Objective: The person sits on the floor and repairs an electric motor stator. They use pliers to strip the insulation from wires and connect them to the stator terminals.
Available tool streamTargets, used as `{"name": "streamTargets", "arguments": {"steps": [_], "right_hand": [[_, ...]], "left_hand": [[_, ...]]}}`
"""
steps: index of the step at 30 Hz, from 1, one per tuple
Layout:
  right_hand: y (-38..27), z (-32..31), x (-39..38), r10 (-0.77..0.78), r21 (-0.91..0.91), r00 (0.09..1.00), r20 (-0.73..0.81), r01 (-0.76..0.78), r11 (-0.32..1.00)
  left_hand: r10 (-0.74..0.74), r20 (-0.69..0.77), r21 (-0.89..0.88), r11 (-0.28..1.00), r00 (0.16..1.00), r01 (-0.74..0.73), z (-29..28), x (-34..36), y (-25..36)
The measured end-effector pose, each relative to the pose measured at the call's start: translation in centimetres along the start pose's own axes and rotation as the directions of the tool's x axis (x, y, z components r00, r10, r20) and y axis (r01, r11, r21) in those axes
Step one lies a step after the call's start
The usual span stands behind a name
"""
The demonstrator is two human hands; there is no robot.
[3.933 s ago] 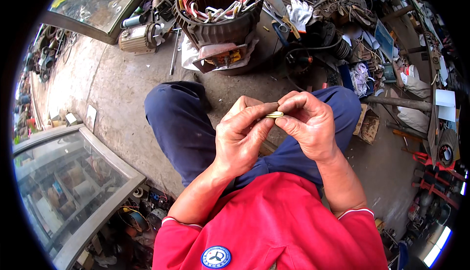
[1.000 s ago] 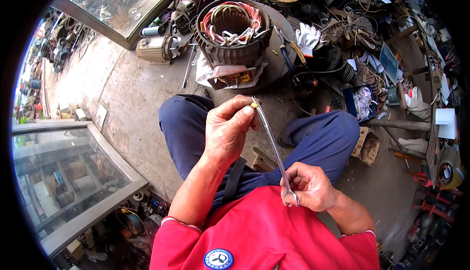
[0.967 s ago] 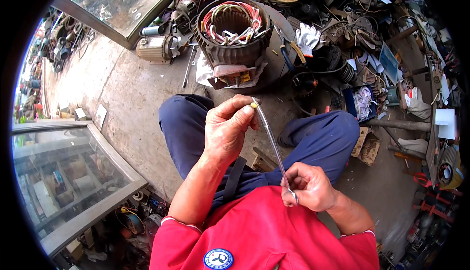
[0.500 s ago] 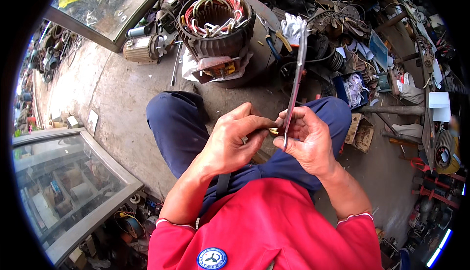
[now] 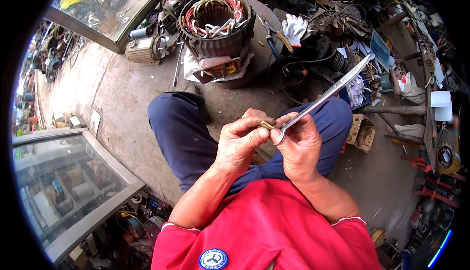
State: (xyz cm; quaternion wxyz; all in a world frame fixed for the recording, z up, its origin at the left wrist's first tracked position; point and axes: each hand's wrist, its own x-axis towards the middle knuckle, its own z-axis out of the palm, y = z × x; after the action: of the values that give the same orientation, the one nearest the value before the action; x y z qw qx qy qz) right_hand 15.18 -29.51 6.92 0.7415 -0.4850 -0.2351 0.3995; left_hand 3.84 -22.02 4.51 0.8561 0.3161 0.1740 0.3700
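Note:
In front of my lap my two hands almost touch. My left hand (image 5: 242,140) is closed in a pinch on a small yellowish, brass-coloured piece (image 5: 267,125). The fingers of my right hand (image 5: 299,145) are wrapped round the lower end of a long, slim, shiny metal tool (image 5: 333,88), slightly bent. It slants up and away to the right, its tip over the clutter. Its lower end lies right beside the small piece; whether they touch I cannot tell.
Ahead stands an opened motor stator (image 5: 215,39) with red and white windings. Beside it lie pliers (image 5: 272,39) and a white glove (image 5: 294,29). A small motor (image 5: 143,50) rests farther left. A glass-topped case (image 5: 78,182) is at near left, a cardboard box (image 5: 362,134) at right.
The long metal tool has swung from nearly upright to slanting right. My hands have come closer together, and the small yellowish piece now shows between my left thumb and fingers.

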Motion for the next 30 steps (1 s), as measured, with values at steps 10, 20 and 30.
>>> {"name": "streamTargets", "arguments": {"steps": [10,20,30], "right_hand": [[-4.4,-3.8,-1.3,0.482,-0.414,0.707,0.517,-0.287,0.864],[-5.7,-4.1,-1.3,0.633,-0.491,0.495,0.595,-0.400,0.774],[-5.2,-4.1,-1.7,0.636,-0.474,0.496,0.591,-0.425,0.772]], "left_hand": [[0.039,-0.033,-0.103,0.994,0.999,-0.043,-3.0,1.0,3.7],[0.003,-0.034,-0.216,0.976,0.999,-0.010,-4.3,1.2,4.3],[0.019,-0.101,-0.210,0.977,0.995,-0.040,-4.3,1.3,4.3]]}}
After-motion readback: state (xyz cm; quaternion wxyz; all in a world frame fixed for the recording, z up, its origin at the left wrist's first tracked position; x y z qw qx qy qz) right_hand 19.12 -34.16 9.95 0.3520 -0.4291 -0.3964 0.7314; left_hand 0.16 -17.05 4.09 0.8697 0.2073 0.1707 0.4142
